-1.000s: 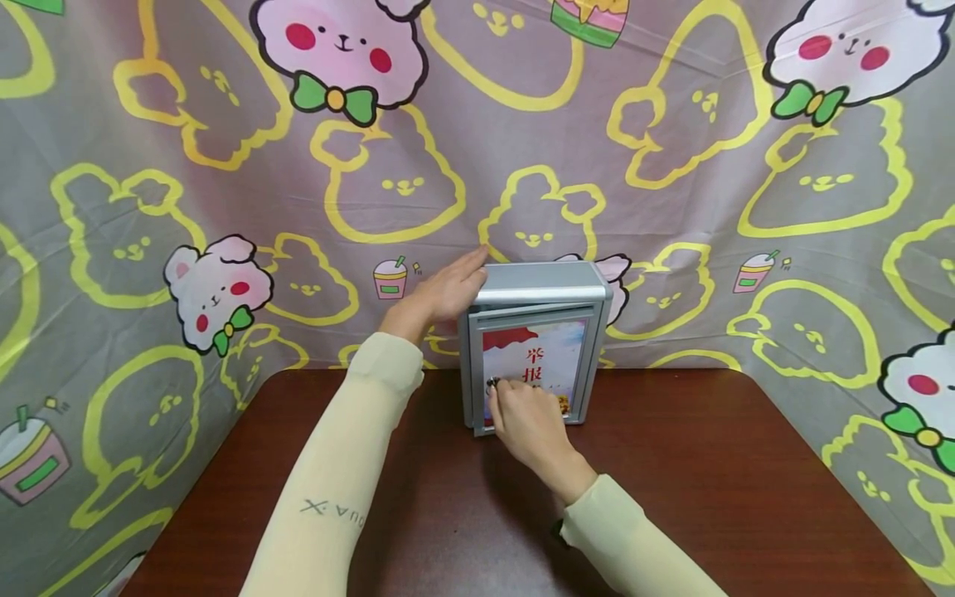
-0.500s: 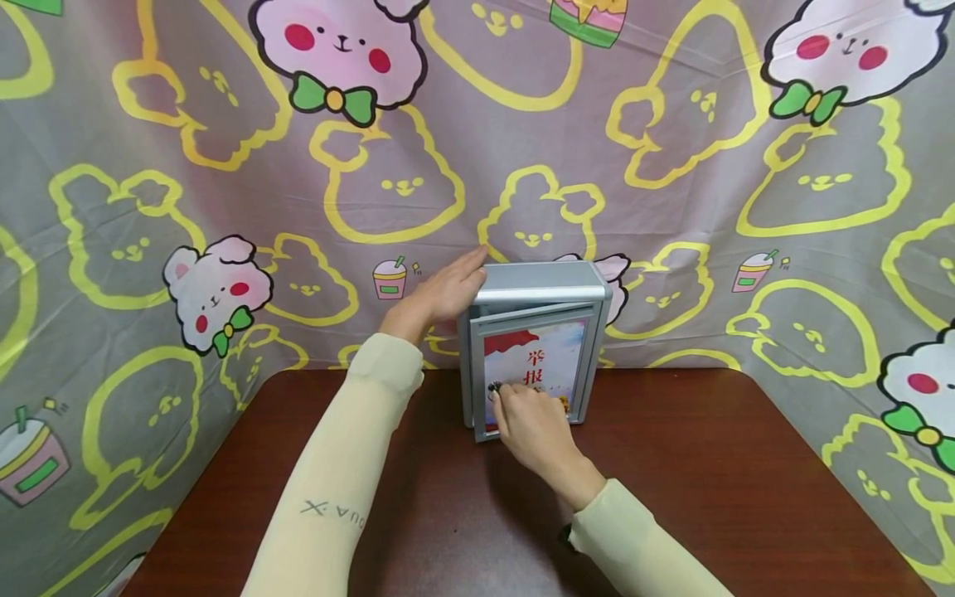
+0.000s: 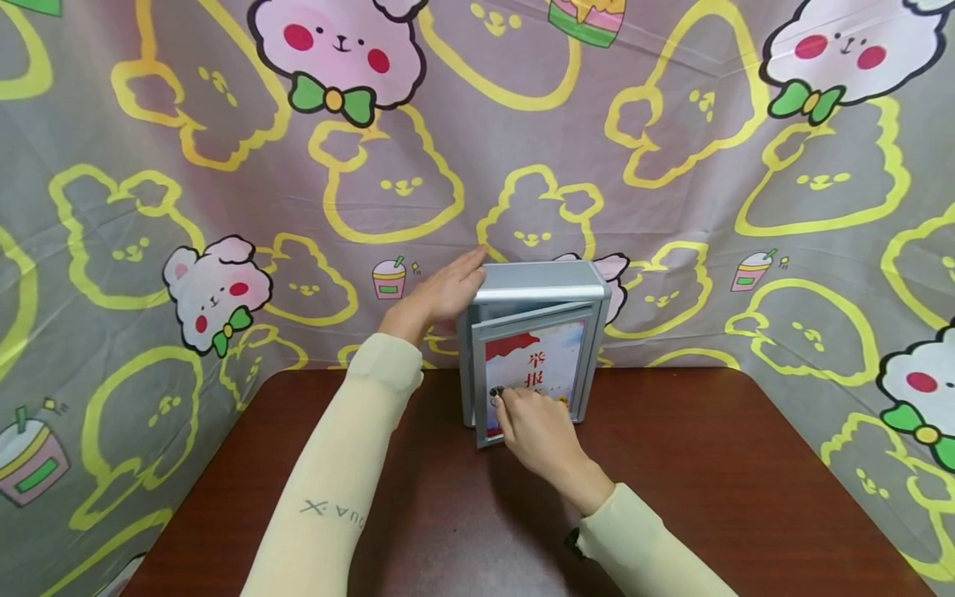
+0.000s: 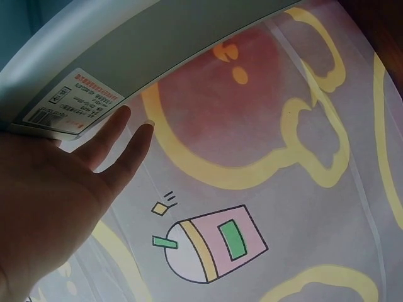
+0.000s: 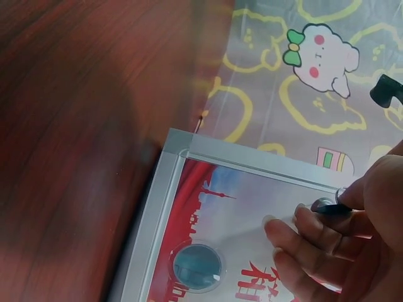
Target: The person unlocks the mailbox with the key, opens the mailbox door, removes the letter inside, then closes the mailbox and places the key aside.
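A grey metal report box point(image 3: 540, 276) stands upright on the table, a poster with red characters on its framed door point(image 3: 513, 365). The door stands ajar, its left side swung out from the body. With thumb and fingers my right hand point(image 3: 543, 435) pinches a dark-headed key point(image 5: 334, 208) at the door's lock; a small metal ring hangs by it. The lock itself is mostly hidden by the fingers. At the box's upper left corner rests my left hand point(image 3: 440, 297), fingers extended. The left wrist view shows these fingers beside a printed label point(image 4: 72, 104) on the box.
The dark red-brown wooden table point(image 3: 433, 514) bears the box near its back edge. Close behind the box hangs a cartoon-print curtain point(image 3: 418, 166), which also runs along both sides. A black object point(image 5: 385, 91) shows at the right edge of the right wrist view.
The door's left edge has swung further out toward me, widening the gap at the top. My right hand has moved slightly down and right with it. The left hand has stayed put.
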The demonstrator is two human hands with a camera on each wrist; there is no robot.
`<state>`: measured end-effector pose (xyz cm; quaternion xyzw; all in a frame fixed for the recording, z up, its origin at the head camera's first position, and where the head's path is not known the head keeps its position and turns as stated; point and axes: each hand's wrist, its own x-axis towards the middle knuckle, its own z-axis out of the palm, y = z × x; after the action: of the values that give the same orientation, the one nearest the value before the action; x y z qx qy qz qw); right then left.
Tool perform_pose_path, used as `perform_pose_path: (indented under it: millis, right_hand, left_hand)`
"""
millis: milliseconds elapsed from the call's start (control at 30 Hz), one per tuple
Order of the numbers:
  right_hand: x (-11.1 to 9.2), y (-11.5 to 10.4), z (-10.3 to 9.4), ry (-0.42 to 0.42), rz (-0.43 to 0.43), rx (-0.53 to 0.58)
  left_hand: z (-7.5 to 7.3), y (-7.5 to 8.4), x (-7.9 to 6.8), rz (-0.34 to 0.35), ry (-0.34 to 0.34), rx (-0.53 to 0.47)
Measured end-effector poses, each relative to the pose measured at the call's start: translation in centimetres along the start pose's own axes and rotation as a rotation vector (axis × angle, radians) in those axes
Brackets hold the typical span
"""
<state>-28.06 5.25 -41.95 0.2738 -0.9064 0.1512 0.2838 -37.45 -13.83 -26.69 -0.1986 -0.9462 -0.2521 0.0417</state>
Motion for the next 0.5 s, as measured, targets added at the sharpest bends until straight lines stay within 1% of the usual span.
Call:
perform_pose_path:
  millis: [267,500]
  right_hand:
    - [-0.41,0.16,-0.42,-0.010,-0.011,0.019]
    - [-0.79,0.33,-0.82,-0.035,0.000,0.031]
  left_hand:
    - [-0.01,-0.05,0.05,0.004,-0.008,0.011]
    - [-0.02,-0.05,0.01,0.004,-0.012,0.006]
